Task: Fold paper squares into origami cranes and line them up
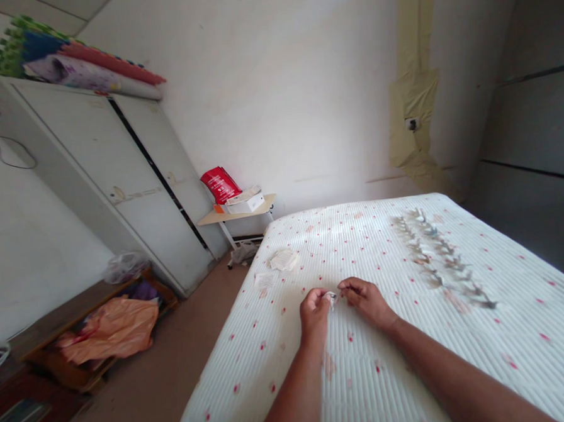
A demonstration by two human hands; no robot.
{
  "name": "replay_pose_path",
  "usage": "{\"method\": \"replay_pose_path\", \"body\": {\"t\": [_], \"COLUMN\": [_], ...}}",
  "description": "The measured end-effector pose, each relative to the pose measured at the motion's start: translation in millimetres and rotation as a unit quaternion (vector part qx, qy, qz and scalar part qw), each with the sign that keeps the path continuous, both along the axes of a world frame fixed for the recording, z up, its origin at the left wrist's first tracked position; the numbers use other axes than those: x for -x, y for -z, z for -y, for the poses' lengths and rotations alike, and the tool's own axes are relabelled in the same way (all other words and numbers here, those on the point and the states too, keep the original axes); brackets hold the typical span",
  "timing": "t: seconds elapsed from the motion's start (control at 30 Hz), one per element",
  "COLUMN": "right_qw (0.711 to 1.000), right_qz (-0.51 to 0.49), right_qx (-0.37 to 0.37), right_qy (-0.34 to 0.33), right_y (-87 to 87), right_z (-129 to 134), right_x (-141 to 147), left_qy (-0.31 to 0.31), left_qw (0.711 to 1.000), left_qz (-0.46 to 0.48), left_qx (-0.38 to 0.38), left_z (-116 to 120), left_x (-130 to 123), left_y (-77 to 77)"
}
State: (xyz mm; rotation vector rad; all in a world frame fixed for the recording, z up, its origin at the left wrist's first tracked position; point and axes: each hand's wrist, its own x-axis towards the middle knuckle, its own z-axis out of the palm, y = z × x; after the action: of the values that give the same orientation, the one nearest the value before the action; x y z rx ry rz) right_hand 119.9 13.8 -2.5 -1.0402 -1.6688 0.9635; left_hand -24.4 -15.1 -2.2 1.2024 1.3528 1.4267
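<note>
Over the near middle of the bed, my left hand pinches a small folded piece of paper between thumb and fingers. Just to its right is my right hand, its thumb and fingertips pressed together close to the paper's edge; whether anything is between them is too small to make out. A pile of printed paper pieces lies on the bed to the left, with a single printed sheet beside it. Several small folded paper figures stand in rows on the right side of the bed.
The bed has a white ribbed cover with red spots. Behind its left corner stands a small table with a red bag and a white box. A cabinet and an orange plastic bag are at the left.
</note>
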Motion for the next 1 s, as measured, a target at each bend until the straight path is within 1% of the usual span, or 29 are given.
{"method": "replay_pose_path", "body": {"t": [0.1,0.2,0.3,0.67,0.87,1.0], "right_qw": [0.998,0.995,0.991,0.986,0.977,0.976], "right_qz": [-0.024,-0.038,-0.059,-0.082,-0.117,-0.117], "right_qx": [0.057,0.064,0.066,0.090,0.125,0.137], "right_qy": [-0.023,-0.071,-0.097,-0.114,-0.129,-0.126], "right_y": [-1.5,-6.5,-10.0,-9.5,-3.9,-1.3], "right_z": [-1.2,1.7,4.2,3.4,0.1,-0.6], "right_x": [-0.1,0.6,1.1,0.0,-0.5,-0.1], "left_qy": [0.006,0.014,0.015,0.023,0.038,0.068], "left_qw": [1.000,1.000,1.000,1.000,0.999,0.997], "left_qz": [0.013,0.018,0.019,0.004,-0.013,-0.028], "left_qx": [0.005,0.004,0.004,0.005,-0.009,-0.025], "left_z": [1.9,3.2,4.0,5.9,4.7,3.6], "left_x": [-0.8,-1.1,-1.6,-2.5,-2.0,-1.6], "left_y": [-3.6,-5.5,-6.8,-12.4,-7.9,-3.4]}}
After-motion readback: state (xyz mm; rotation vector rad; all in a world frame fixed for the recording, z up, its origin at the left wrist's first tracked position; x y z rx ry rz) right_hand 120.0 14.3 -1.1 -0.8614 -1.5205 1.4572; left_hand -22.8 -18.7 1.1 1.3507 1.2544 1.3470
